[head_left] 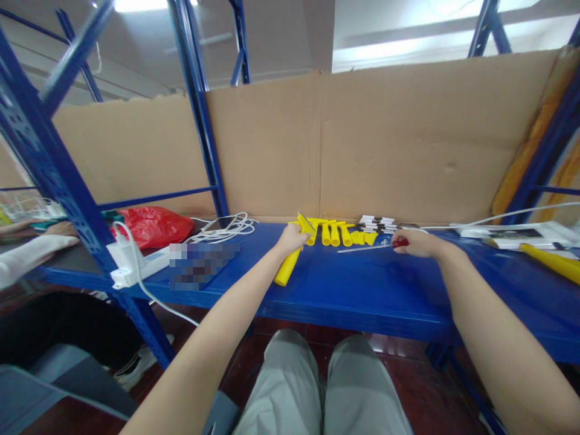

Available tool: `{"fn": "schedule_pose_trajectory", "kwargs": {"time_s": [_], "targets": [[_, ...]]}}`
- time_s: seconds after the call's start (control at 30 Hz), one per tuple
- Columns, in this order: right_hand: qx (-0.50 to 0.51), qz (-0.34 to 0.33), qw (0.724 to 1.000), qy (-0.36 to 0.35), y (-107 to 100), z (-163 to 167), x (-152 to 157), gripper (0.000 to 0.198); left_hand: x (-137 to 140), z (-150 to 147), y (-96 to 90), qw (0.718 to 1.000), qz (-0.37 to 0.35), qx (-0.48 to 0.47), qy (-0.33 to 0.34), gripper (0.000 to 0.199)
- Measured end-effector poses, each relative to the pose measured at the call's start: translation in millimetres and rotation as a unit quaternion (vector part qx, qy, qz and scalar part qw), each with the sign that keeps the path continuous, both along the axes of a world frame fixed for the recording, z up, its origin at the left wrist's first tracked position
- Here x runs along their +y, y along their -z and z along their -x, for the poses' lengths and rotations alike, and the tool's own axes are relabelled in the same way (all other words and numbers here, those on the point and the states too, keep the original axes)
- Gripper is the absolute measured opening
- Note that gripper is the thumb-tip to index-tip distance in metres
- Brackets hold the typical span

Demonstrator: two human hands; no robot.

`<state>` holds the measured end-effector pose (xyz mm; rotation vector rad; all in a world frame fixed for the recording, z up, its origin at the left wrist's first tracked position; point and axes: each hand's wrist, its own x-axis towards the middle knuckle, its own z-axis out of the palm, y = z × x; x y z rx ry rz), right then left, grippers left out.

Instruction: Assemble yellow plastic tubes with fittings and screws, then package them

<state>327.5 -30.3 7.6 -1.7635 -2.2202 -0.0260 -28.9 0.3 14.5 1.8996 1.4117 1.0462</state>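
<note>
My left hand (290, 239) is closed around a yellow T-shaped plastic tool (286, 269), its round handle pointing down toward me. A thin metal piece shows at its top end. Between the fingers of my right hand (419, 243) is the red handle of a screwdriver (366, 248); its long metal shaft points left, low over the tabletop. Several more yellow T-shaped pieces (334, 233) lie in a row between my hands. Small flat yellow pieces (364, 238) sit just right of them. Some tiny clear or metal bits (383, 241) lie near the screwdriver handle.
Black-and-white packets (377, 223) are stacked against the cardboard wall (385, 139). On the left are a white power strip (140, 266), coiled white cable (231, 228) and red plastic bag (156, 226). A yellow tube (553, 263) lies right. Another person's sleeve (34, 257) shows far left.
</note>
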Motion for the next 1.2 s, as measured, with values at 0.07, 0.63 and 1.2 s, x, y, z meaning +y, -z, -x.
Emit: {"fn": "schedule_pose_trajectory", "kwargs": {"time_s": [0.07,0.63,1.2], "targets": [[0.022,0.008,1.0,-0.015,-6.1,13.1,-5.9,0.012,2.0,0.3,1.3,1.0,0.002,-0.002,0.006,0.027],[0.072,-0.02,0.995,-0.065,-2.0,40.4,-1.6,0.01,1.7,-5.8,4.5,0.999,0.008,0.036,0.036,0.03],[0.089,-0.011,0.994,-0.054,1.2,39.0,1.8,0.012,-7.0,-11.6,-0.8,0.998,0.014,0.034,0.052,0.029]]}}
